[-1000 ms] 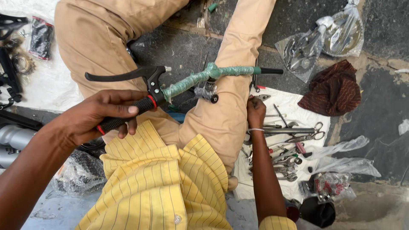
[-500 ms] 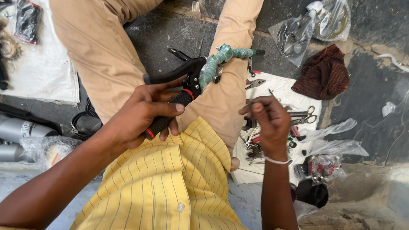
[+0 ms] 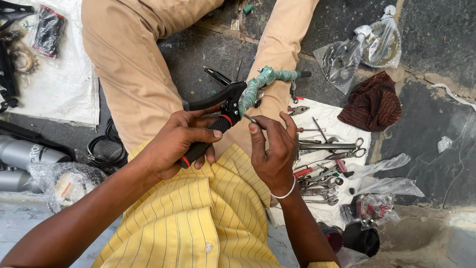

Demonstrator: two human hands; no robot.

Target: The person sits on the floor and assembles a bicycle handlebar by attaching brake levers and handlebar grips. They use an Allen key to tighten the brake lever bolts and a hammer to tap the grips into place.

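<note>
My left hand (image 3: 181, 141) grips the black rubber grip with red rings (image 3: 206, 141) of a bicycle handlebar, over my lap. The bar (image 3: 267, 79) is wrapped in green tape further out and carries a black brake lever (image 3: 218, 99). My right hand (image 3: 272, 149) pinches a thin metal tool (image 3: 250, 119) between thumb and fingers, its tip right by the brake lever clamp. I sit on the ground in beige trousers (image 3: 129, 69) and a yellow striped shirt (image 3: 193, 218).
A white cloth (image 3: 337, 124) at my right holds several wrenches, scissors and screwdrivers (image 3: 327, 164). Plastic bags of parts (image 3: 357, 49), a dark red rag (image 3: 374, 101), a coiled black cable (image 3: 106, 149), grey tubes (image 3: 25, 154) and more parts on white sheeting (image 3: 54, 74) lie around.
My right hand rose from the tools on the cloth and now holds a thin tool at the brake lever clamp. The handlebar came closer to my body.
</note>
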